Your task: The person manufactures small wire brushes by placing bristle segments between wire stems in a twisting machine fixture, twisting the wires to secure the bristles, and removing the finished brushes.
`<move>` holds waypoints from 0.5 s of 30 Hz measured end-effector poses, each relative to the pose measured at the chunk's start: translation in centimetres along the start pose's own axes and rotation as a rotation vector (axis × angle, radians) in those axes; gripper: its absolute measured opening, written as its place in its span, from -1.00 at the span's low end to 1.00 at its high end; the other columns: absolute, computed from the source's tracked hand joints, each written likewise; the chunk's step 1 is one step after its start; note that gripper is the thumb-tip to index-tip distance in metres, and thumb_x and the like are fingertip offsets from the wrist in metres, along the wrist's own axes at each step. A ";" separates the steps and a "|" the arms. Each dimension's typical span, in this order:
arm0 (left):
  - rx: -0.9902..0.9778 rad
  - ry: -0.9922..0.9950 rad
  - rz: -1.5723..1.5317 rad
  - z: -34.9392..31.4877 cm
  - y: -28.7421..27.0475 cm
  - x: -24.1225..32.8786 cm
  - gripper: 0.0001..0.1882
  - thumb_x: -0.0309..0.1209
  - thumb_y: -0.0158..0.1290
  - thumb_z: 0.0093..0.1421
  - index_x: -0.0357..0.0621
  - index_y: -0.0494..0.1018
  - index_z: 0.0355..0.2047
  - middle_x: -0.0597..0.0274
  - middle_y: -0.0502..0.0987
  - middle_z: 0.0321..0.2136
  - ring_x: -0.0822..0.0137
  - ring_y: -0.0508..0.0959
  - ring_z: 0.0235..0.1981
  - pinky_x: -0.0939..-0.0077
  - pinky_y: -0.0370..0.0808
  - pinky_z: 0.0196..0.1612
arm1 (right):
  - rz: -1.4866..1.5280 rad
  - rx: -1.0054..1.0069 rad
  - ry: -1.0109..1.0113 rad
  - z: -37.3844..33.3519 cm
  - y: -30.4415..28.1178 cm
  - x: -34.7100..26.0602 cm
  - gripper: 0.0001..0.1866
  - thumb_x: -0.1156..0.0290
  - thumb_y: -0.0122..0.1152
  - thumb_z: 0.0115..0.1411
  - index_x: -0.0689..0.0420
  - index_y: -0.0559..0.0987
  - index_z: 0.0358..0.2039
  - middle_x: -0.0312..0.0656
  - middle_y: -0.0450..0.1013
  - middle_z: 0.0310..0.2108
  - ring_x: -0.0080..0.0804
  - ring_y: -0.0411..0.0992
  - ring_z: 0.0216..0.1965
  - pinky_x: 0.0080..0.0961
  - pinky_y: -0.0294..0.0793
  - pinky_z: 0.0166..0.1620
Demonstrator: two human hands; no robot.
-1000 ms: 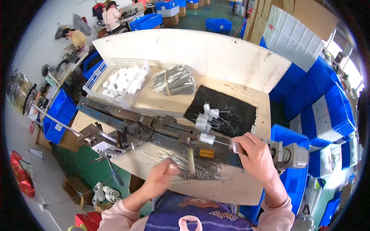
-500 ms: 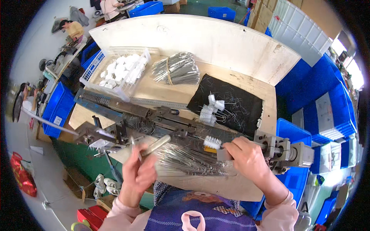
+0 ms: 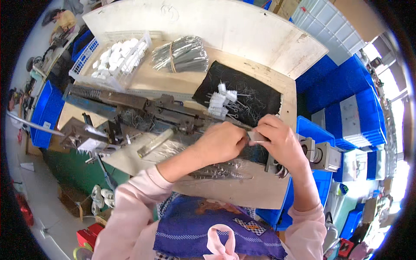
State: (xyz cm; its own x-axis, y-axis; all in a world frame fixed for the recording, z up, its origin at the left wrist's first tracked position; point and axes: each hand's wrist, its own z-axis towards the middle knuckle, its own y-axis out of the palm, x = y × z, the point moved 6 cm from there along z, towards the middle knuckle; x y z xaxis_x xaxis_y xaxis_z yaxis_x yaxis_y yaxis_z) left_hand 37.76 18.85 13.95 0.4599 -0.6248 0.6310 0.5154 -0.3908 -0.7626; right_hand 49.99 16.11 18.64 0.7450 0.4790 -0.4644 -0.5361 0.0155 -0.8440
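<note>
Our left hand (image 3: 222, 141) and right hand (image 3: 281, 141) sit just beside each other.
We have left fingers curled in, back of hand up, fingertips hidden; left forearm (image 3: 182, 164) slants up and right. Our right thumb and fingers bend in a pinch; right forearm (image 3: 307, 186) rises steeply, leaning left.

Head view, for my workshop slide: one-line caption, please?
Left hand and right hand close together at a metal machine, white-bristled brushes on a black cloth beyond.

Dull metal on the bench machine (image 3: 167, 113), shiny metal wire bundle (image 3: 185, 54), matt cloth mat (image 3: 262, 89), smooth wooden tabletop (image 3: 251, 190).
</note>
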 end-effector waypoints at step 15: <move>0.355 -0.752 -1.235 -14.3 2.3 -4.1 -0.37 0.08 -0.32 0.36 -0.22 0.50 -0.43 0.29 0.36 -0.74 0.53 0.26 -0.79 0.64 0.24 -0.70 | 0.258 0.129 -0.089 5.5 6.1 -2.2 -0.87 0.57 0.22 -0.10 0.25 0.53 -0.45 -0.04 0.48 -0.41 -0.04 0.47 -0.32 -0.28 0.48 -0.22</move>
State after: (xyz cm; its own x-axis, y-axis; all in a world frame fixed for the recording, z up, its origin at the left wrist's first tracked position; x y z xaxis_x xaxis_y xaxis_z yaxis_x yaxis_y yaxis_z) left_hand 26.76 10.84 7.57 -0.1892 0.5003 0.8449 0.9422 -0.1497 0.2996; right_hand 42.92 19.92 16.02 0.5429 0.5565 -0.6289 -0.7535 -0.0078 -0.6574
